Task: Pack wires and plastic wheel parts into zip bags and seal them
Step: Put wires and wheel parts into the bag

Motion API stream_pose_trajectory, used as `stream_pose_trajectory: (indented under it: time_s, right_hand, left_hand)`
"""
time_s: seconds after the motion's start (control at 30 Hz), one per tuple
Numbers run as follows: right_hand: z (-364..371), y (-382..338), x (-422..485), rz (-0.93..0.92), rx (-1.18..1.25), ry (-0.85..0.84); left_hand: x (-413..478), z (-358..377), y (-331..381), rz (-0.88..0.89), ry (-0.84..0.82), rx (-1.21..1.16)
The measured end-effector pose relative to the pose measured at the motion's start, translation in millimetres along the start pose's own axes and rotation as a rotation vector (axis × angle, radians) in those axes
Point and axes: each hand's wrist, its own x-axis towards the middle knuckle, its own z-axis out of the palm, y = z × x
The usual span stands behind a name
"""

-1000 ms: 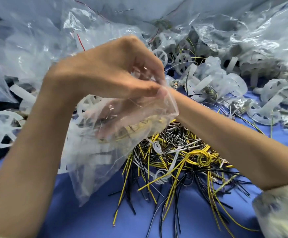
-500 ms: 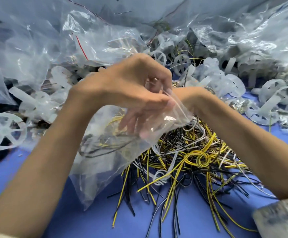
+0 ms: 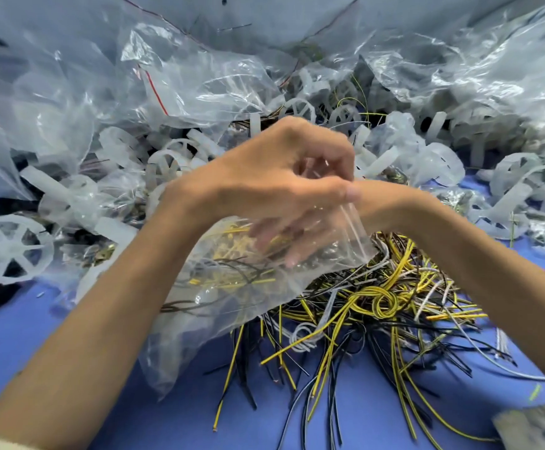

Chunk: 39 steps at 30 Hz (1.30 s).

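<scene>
Nearest, on the blue bench point(image 3: 70, 336), a loose heap of yellow, black and white wires point(image 3: 378, 306) is spread, its cut ends fanned toward the viewer. Just left of the heap and partly over it, a clear zip bag point(image 3: 199, 319) is held up, its lower corner sagging onto the bench. The mouth of the bag is pinched by the left hand point(image 3: 274, 183), whose thumb and curled fingers point(image 3: 329, 147) are clamped on the plastic edge. The right hand point(image 3: 297, 235) is pushed inside the bag, and its fingers point(image 3: 294, 251) are seen blurred through the plastic, fairly straight and slightly apart, beside a few yellow and dark wires already lying within. Behind the hands, white plastic wheel parts point(image 3: 8, 248) are scattered to both sides. Farthest back, crumpled clear bags point(image 3: 199, 76) are piled.
</scene>
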Motion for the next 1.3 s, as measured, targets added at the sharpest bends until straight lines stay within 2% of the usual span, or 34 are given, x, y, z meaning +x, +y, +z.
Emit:
stream_pose_trajectory:
  time_s: [0.1,0.17,0.23,0.27,0.33,0.4,0.47,0.57,0.67,0.73,0.77,0.8,0.87,0.93,1.0,1.1,1.17,1.3]
  right_hand:
    - [-4,1,-22,0.037,-0.138,0.266]
    - [-4,4,-40,0.033,-0.033,0.390]
    - [3,4,-55,0.052,0.070,0.472]
    - [9,4,-60,0.095,0.103,0.475]
    - [22,1,-68,0.169,0.134,0.375]
    - [34,1,-71,0.187,0.143,0.271]
    - [38,1,-71,0.191,0.191,0.272]
    - [31,0,-69,0.157,0.370,0.309]
    - [21,3,-67,0.075,0.525,0.414]
    - [14,11,-65,0.171,0.454,0.465]
    - [12,15,-63,0.238,0.393,0.470]
    - [11,17,-62,0.285,0.342,0.458]
    - [9,17,-59,0.315,0.274,0.434]
    - [9,14,-59,0.301,0.230,0.468]
    - [10,10,-59,0.291,0.205,0.528]
    - [12,5,-59,0.298,0.167,0.554]
    - [16,1,-57,0.279,0.141,0.529]
    - [34,-8,-51,0.186,0.305,0.367]
  left_hand:
    - [1,-3,-7,0.000,0.064,-0.047]
    - [2,-6,-19,-0.048,0.116,-0.099]
    - [6,-8,-36,-0.196,0.150,-0.159]
    - [10,-8,-45,-0.307,0.133,-0.194]
    - [12,-6,-61,-0.554,-0.008,-0.215]
    - [8,-6,-73,-0.682,-0.134,-0.202]
    - [2,-6,-79,-0.654,-0.149,-0.163]
    - [-9,-3,-85,-0.509,-0.125,-0.254]
    - [-4,-5,-84,-0.413,0.196,-0.278]
    - [-1,-9,-84,-0.368,0.383,-0.245]
    - [0,-9,-83,-0.370,0.397,-0.182]
    - [0,-8,-83,-0.393,0.355,-0.097]
    - [-5,-4,-83,-0.485,0.168,-0.015]
    - [-19,-9,-82,-0.566,0.014,-0.110]
    - [-36,-17,-83,-0.621,-0.051,-0.174]
    - [-55,-20,-88,-0.615,-0.048,-0.105]
    - [-57,-17,-88,-0.581,0.027,-0.051]
    - [-54,-32,-82,-0.510,0.163,0.153]
